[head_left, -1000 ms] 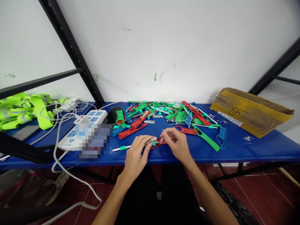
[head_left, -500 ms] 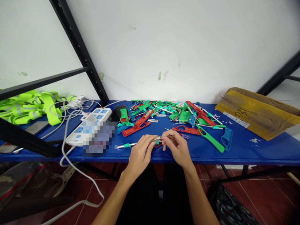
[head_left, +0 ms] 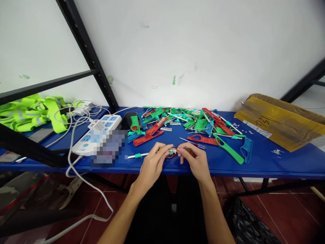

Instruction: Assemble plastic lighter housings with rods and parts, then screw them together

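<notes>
Head view shows us the left hand (head_left: 152, 162) pinching a small clear lighter tank (head_left: 173, 150), long axis left-right, over the near table (head_left: 218, 166) edge; right hand (head_left: 195, 160) fingertips press together at its right end, contents unclear.

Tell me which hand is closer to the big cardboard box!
Right. The right hand is to the left of the cardboard box, not touching it. The left hand is even farther left.
</notes>
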`<state>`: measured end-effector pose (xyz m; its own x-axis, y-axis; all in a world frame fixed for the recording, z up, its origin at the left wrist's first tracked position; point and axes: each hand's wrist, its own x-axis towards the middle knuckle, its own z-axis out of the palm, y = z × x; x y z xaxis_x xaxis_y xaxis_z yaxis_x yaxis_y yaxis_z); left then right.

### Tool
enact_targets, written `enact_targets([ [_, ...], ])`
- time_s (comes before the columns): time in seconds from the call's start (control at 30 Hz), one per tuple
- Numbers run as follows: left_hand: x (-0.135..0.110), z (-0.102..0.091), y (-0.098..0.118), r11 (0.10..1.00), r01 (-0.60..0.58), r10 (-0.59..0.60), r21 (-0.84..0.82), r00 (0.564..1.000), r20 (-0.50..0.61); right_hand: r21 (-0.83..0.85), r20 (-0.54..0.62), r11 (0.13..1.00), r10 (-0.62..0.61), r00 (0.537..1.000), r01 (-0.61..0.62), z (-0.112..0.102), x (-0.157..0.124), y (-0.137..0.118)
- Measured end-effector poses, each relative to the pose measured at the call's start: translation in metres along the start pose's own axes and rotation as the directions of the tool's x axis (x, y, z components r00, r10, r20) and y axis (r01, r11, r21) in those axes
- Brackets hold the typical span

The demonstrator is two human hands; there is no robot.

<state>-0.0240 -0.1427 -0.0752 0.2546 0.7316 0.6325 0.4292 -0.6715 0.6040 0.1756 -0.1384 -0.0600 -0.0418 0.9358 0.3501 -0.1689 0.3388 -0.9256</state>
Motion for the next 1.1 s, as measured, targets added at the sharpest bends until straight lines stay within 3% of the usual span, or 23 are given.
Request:
enact_targets([
  [0.73, 0.0023, -0.0032, 0.0025, 0.999, 0.035, -0.034, -0.021, 0.998, 0.05, -0.068, 0.057, 0.997, 0.03, 0.998, -0.026, -0.0054, -0.0058, 0.0038],
  [1.1, 0.0015, -0.0022, 0.0013, 0.998, 0.017, -0.02, 0.058, 0.998, 0.059, 0.042, 0.042, 0.997, 0.061, 0.997, -0.063, 0.0, -0.0051, 0.0027],
])
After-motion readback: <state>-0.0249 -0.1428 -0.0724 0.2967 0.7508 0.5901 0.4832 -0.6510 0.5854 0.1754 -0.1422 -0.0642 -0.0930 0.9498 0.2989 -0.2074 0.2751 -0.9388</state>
